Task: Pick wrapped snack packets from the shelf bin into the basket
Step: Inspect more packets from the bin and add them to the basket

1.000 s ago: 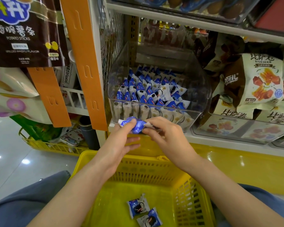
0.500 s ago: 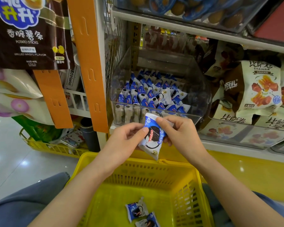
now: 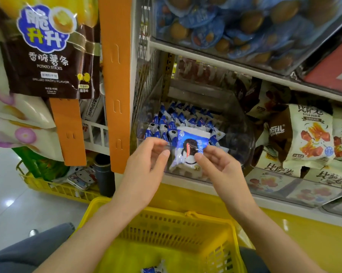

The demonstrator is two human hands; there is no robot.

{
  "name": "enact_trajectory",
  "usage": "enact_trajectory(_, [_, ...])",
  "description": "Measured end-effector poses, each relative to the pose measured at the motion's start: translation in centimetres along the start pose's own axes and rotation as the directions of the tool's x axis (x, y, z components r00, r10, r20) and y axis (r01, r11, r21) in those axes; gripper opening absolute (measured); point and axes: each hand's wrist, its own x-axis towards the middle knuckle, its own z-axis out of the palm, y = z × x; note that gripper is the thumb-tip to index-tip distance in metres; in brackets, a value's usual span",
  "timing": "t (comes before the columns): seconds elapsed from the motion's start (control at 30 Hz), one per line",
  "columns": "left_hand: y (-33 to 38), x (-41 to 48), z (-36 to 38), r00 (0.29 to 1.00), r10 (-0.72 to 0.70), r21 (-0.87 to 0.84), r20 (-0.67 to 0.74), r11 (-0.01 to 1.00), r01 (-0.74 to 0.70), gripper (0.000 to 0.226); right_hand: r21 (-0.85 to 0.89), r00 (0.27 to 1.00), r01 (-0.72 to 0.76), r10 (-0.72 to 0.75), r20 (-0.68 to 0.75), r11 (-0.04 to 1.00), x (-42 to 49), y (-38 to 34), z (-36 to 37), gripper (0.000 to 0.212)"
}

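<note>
R hand point(image 3: 219, 170) pinches 1 held pkt point(image 3: 191, 138), ctr; L hand point(image 3: 146, 168) at its 9 o'clock, grip unclear. 1 loose pkt point(image 3: 153, 269) in basket point(image 3: 166, 219), 6 o'clock. Bin pkts point(image 3: 176, 119) uncountable.

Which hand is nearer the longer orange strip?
Left. The left hand sits just right of the lower end of the longer orange strip; the right hand is farther right, beyond the snack packet it pinches.

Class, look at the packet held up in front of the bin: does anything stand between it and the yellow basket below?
Nothing visible does. The packet, pinched by the right hand, is above and just beyond the basket, whose top is open and uncovered.
</note>
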Motion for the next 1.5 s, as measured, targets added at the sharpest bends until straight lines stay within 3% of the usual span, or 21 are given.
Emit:
enact_trajectory(0.13, [-0.1,3.4,-1.1,0.976,0.207,0.334,0.072,0.917,-0.219,0.035,-0.056,0.986,0.039,-0.048,-0.159,0.998,5.1,-0.9,-0.7,0.025])
enact_trajectory(0.23, [-1.3,4.8,-1.1,0.954,0.229,0.545,0.195,0.783,-0.299,0.034,-0.202,0.972,0.041,-0.086,-0.219,0.979,10.7,-0.9,0.2,0.032])
enact_trajectory(0.3, [-1.9,4.9,-0.9,0.928,0.254,0.618,0.273,0.693,-0.372,0.036,-0.31,0.971,0.047,-0.117,-0.21,0.95,14.6,-0.4,1.3,0.021])
enact_trajectory(0.33, [-2.1,4.9,-0.8,0.917,0.269,0.629,0.294,0.668,-0.398,0.041,-0.367,0.973,0.049,-0.128,-0.194,0.929,16.3,-0.1,1.9,0.015])
enact_trajectory(0.53, [-3.3,5.3,-1.1,0.876,0.367,0.633,0.313,0.607,-0.48,0.045,-0.542,0.985,0.065,-0.14,-0.097,0.838,24.1,2.4,5.3,0.029])
enact_trajectory(0.77, [-3.8,5.5,-1.1,0.846,0.433,0.616,0.31,0.587,-0.526,0.042,-0.704,1.0,0.0,-0.014,-0.014,0.71,26.2,4.4,6.4,0.024])
enact_trajectory(0.87, [-4.0,5.7,-1.0,0.836,0.465,0.62,0.29,0.575,-0.534,0.041,-0.774,0.995,0.03,0.056,0.084,0.632,26.5,4.0,6.1,0.023])
enact_trajectory(1.0, [-4.3,5.7,-0.8,0.824,0.495,0.635,0.276,0.549,-0.543,0.038,-0.765,0.981,0.068,0.098,0.169,0.64,27.0,3.4,6.0,0.026])
enact_trajectory(1.13, [-4.4,5.7,-0.7,0.814,0.517,0.635,0.264,0.542,-0.55,0.036,-0.841,0.96,0.143,0.132,0.245,0.522,27.2,3.3,6.5,0.03])
enact_trajectory(1.23, [-4.5,5.7,-0.7,0.809,0.524,0.632,0.267,0.538,-0.558,0.036,-0.782,0.972,0.125,0.084,0.22,0.61,27.4,3.5,6.2,0.031])
enact_trajectory(1.3, [-4.5,5.7,-0.7,0.808,0.527,0.636,0.264,0.535,-0.557,0.036,-0.734,0.993,0.112,-0.051,0.105,0.67,27.7,3.8,5.4,0.029])
enact_trajectory(1.37, [-4.6,5.8,-0.7,0.806,0.532,0.64,0.258,0.531,-0.555,0.035,-0.755,0.994,0.1,-0.092,0.053,0.648,27.9,4.4,4.4,0.028])
enact_trajectory(1.5, [-4.6,5.8,-0.7,0.81,0.529,0.643,0.253,0.534,-0.55,0.034,-0.809,0.993,0.072,0.031,0.111,0.584,28.1,5.6,3.4,0.026])
